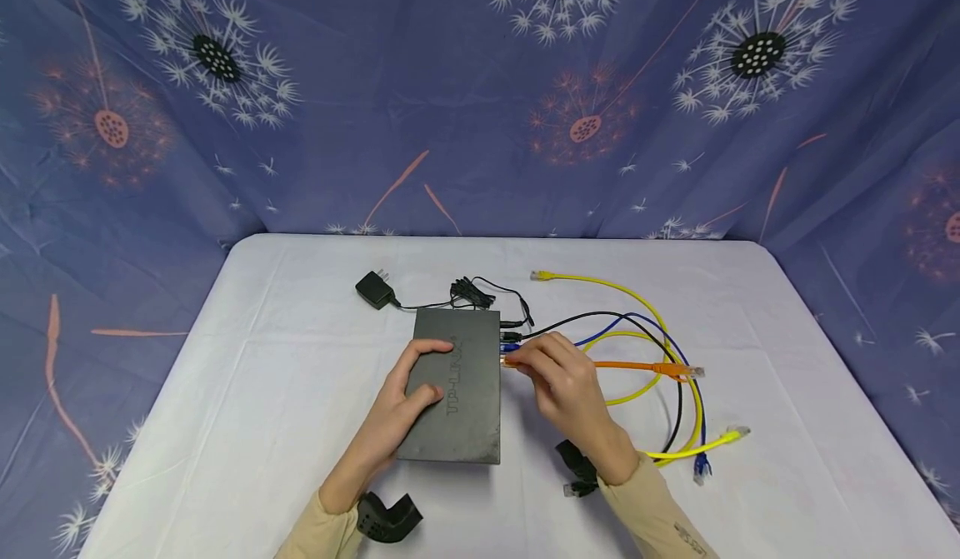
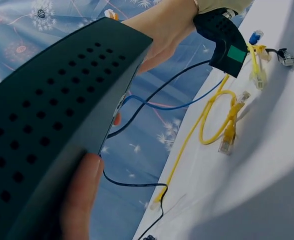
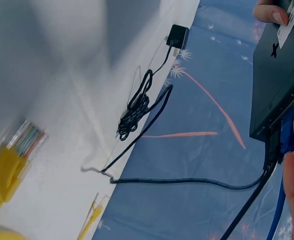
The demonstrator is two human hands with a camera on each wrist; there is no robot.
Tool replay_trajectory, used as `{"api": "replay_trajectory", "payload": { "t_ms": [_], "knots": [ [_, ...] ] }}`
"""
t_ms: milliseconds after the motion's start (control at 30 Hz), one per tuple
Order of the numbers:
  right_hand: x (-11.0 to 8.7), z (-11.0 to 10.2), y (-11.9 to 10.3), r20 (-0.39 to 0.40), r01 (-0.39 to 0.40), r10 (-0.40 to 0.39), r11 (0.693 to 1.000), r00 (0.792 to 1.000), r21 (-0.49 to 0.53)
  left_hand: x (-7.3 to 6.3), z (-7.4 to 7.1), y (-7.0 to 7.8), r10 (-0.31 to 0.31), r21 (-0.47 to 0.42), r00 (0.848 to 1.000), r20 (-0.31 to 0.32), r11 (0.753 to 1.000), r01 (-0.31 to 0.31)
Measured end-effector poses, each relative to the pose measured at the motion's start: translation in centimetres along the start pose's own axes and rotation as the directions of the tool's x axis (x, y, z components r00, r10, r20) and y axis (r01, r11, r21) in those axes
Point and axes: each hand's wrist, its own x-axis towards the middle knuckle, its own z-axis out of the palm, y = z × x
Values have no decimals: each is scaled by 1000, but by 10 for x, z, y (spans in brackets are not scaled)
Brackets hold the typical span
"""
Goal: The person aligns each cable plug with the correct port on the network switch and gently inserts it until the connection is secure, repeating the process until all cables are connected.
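A dark TP-LINK network switch (image 1: pixel 468 438), a flat box with vent holes along one side in the left wrist view, is held by my left hand (image 1: pixel 390 413) at its left edge. My right hand (image 1: pixel 570 384) pinches the plug of an orange network cable (image 1: pixel 626 366) at the switch's right-side ports. Whether that plug is fully seated cannot be seen. Beside it, a blue plug (image 3: pixel 287 131) and a black plug (image 1: pixel 512 336) sit in the port row. A thin power lead (image 1: pixel 513 324) enters the same side, nearer the far corner.
On the white table (image 1: pixel 247 376), a black power adapter (image 1: pixel 373 290) lies behind the switch with its bundled cord (image 1: pixel 471 293). Yellow cables (image 1: pixel 600 281) loop at the right among the blue and black ones. A blue plug (image 1: pixel 702 466) lies loose there. A patterned curtain (image 1: pixel 450 84) hangs behind.
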Motion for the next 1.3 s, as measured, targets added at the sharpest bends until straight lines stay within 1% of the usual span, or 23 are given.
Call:
{"api": "replay_trajectory", "payload": {
  "t_ms": [133, 333, 433, 633, 833, 933, 1033, 1167, 1300],
  "knots": [
    [2, 1, 2, 26, -7, 6, 1000, 1000, 16, 0, 0, 1, 1, 8, 1000, -3, 1000, -1],
    [3, 3, 8, 87, -42, 40, 999, 995, 23, 2, 1, 0, 8, -4, 1000, -28, 1000, -9],
    [2, 3, 9, 94, -49, 47, 999, 995, 18, 3, 1, -1, 4, -20, 999, -43, 1000, -5],
    [1, 3, 9, 80, -62, 61, 998, 995, 15, 3, 2, -3, -9, -81, 998, -61, 997, 4],
    [-3, 0, 8, 95, -94, 91, 995, 991, 34, 3, 3, -4, -11, -99, 998, -62, 995, 5],
    [-6, -3, 7, 83, -101, 96, 993, 992, 64, 4, 2, -5, -10, -95, 997, -72, 995, 4],
    [-8, -7, 7, 57, -92, 86, 990, 995, 109, 5, 1, -5, -14, -95, 997, -78, 995, 7],
    [-12, -12, 6, 37, -91, 86, 984, 996, 152, 6, 0, -5, -18, -104, 998, -68, 994, 11],
    [-16, -18, 5, 41, -104, 98, 978, 994, 180, 7, -1, -4, -14, -106, 998, -62, 994, 7]
  ]
}}
